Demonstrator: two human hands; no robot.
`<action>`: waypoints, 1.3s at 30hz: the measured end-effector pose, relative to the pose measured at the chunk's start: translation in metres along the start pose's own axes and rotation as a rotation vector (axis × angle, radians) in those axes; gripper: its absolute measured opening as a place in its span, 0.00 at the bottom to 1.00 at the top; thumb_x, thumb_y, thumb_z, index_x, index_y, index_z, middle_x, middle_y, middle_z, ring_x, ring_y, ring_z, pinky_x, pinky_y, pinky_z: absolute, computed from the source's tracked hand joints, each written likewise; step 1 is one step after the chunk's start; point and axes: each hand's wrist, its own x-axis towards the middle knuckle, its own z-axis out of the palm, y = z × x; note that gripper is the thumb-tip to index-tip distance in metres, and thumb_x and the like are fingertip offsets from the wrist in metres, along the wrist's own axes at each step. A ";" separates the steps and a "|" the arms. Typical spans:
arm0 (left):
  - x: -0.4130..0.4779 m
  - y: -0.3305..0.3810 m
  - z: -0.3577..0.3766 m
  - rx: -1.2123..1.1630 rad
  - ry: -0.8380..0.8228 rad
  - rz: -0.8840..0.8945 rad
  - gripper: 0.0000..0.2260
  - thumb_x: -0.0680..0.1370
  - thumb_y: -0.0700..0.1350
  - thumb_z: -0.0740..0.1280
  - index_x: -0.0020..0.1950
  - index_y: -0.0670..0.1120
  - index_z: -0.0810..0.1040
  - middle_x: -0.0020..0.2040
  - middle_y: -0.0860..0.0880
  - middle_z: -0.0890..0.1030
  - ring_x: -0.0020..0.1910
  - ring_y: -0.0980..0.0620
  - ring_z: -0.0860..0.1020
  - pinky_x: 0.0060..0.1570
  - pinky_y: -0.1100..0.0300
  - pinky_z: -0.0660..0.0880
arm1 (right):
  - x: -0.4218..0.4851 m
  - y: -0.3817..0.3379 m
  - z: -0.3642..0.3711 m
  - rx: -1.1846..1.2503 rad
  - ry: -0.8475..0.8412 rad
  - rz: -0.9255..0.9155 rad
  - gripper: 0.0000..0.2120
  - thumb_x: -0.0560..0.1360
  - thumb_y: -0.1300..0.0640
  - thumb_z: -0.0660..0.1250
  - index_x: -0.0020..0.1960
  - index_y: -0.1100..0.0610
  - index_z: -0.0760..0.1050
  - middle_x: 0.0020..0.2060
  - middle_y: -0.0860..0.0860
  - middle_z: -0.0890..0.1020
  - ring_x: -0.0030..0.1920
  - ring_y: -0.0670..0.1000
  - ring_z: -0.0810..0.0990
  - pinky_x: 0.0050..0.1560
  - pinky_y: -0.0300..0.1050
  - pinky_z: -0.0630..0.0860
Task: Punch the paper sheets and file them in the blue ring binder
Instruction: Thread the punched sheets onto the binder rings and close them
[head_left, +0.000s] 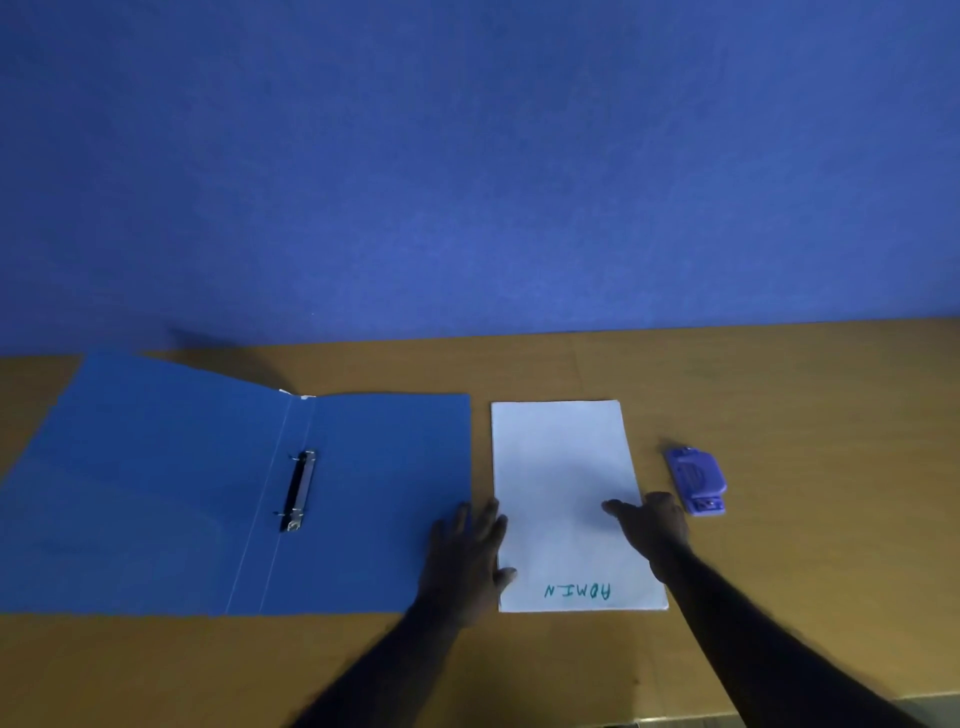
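Note:
The blue ring binder (218, 493) lies open and flat on the left of the wooden table, its metal ring mechanism (300, 491) along the spine. Right of it sits a stack of white paper sheets (563, 467) with "ADMIN" written upside down near the front edge. A small blue hole punch (696, 480) rests to the right of the paper. My left hand (467, 556) lies flat, fingers apart, across the binder's right edge and the paper's left edge. My right hand (652, 519) rests on the paper's right edge, fingers spread, holding nothing.
The wooden table (805, 571) runs to a blue wall (467, 156) at the back. Its front edge shows at the bottom right. Bare tabletop lies right of the punch and in front of the binder.

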 end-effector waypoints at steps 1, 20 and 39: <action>0.000 0.000 0.001 -0.001 0.005 -0.002 0.31 0.79 0.60 0.55 0.79 0.50 0.52 0.80 0.52 0.45 0.78 0.40 0.49 0.72 0.40 0.53 | 0.008 0.003 0.002 -0.004 -0.009 0.011 0.45 0.51 0.31 0.71 0.59 0.60 0.74 0.52 0.58 0.79 0.52 0.61 0.79 0.50 0.54 0.79; 0.000 0.001 0.009 -0.033 0.032 -0.012 0.31 0.79 0.61 0.55 0.79 0.50 0.52 0.80 0.53 0.44 0.78 0.40 0.48 0.72 0.38 0.52 | -0.008 -0.017 -0.016 0.304 -0.102 -0.039 0.08 0.71 0.60 0.74 0.43 0.60 0.76 0.41 0.57 0.81 0.38 0.56 0.78 0.39 0.47 0.74; 0.033 -0.008 -0.063 -1.309 0.295 -0.212 0.24 0.78 0.55 0.61 0.73 0.48 0.66 0.67 0.50 0.76 0.63 0.55 0.75 0.64 0.52 0.72 | -0.032 -0.021 -0.046 0.447 -0.248 -0.520 0.10 0.77 0.65 0.66 0.57 0.55 0.77 0.50 0.51 0.85 0.48 0.51 0.84 0.45 0.44 0.79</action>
